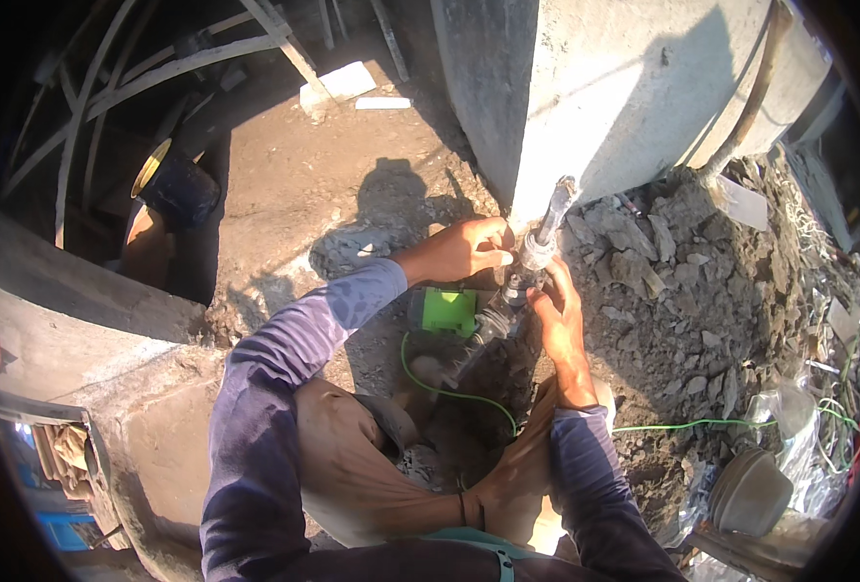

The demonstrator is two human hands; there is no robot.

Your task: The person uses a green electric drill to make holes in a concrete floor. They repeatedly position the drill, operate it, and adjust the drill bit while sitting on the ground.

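Note:
A tubular piece (pixel 537 250) with a pale collar and a dark, shiny upper end stands tilted in front of me, close to the foot of a concrete column. My right hand (pixel 558 308) is closed around its lower part, thumb on the near side. Just left of the collar, my left hand (pixel 464 250) has its fingers curled in toward the thumb; whether anything small is pinched there is hidden. Below my left hand lies a bright green and grey box-shaped thing (pixel 447 310). A thin green cord (pixel 459 393) curves from beside it between my knees.
The concrete column (pixel 605 97) rises ahead. Broken rubble and soil (pixel 672 301) spread to the right, with stacked bowl-like pans (pixel 748 493) and plastic scraps nearer. A dark bucket (pixel 180 186) with a yellow rim sits in a recess at left, under leaning poles (pixel 173 68).

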